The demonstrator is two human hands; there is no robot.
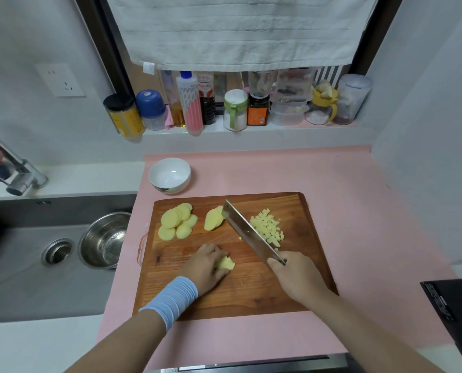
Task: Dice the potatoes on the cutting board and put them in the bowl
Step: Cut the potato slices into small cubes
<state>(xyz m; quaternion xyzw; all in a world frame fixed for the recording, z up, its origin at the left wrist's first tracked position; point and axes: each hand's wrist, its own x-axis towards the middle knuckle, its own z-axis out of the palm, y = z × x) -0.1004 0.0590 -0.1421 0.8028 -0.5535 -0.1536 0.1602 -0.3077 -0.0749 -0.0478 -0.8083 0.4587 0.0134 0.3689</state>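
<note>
A small stack of potato slices (225,263) is gripped under the curled left hand (207,267) near the middle of the board (251,294). The cleaver (251,231) handle is gripped by the right hand (295,275), blade angled far-left. Dice (268,227) lie right of the blade; slices (177,222) far-left. The bowl (169,175) stands on the table beyond the board.

The kitchen around the work area

A white towel (240,30) hangs across the top centre over a sill (251,128) crowded with jars and bottles, among them a yellow jar (124,115) and a white bottle (190,103) with pink stripes. A wall socket (60,79) sits at upper left. At the left a chrome tap (11,168) points over a grey sink (22,286), where a metal pot (103,240) stands just beside the drain (57,251). A pink mat (359,211) covers the counter; a black appliance (456,313) shows at lower right.
</note>
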